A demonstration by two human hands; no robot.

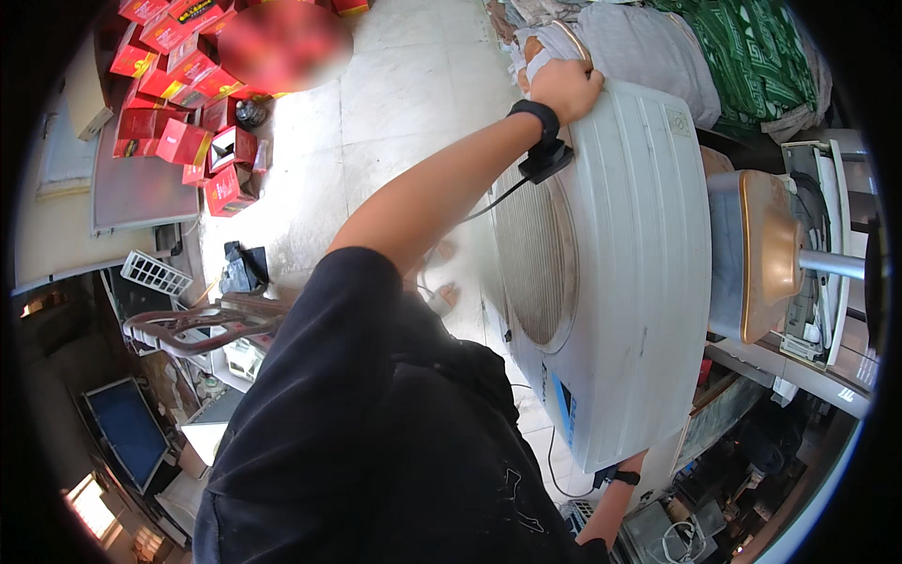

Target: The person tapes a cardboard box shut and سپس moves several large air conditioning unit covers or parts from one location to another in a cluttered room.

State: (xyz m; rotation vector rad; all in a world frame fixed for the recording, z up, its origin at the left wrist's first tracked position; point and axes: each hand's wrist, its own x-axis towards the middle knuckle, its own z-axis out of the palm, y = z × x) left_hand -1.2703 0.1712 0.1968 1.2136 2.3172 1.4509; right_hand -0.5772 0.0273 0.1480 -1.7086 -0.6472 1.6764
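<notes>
A large white air conditioner outdoor unit (pixel 648 254) stands tilted in front of me, its round ribbed grille (pixel 536 263) facing left toward my body. My left hand (pixel 567 89) is closed at the unit's far corner, fingers curled by its edge. A black strap with a small box (pixel 545 160) and a cable sits on that wrist. My right hand (pixel 635 462) is against the unit's near lower corner; its fingers are hidden by the casing. The right wrist also wears a black strap (pixel 615 476).
Red boxes (pixel 183 141) lie piled at the far left on the pale floor (pixel 310 141). Cloth bundles (pixel 648 47) and green patterned fabric (pixel 742 56) lie beyond the unit. A gold-topped piece with a metal pole (pixel 770 254) stands on the right. A brown curved frame (pixel 197 324) stands left.
</notes>
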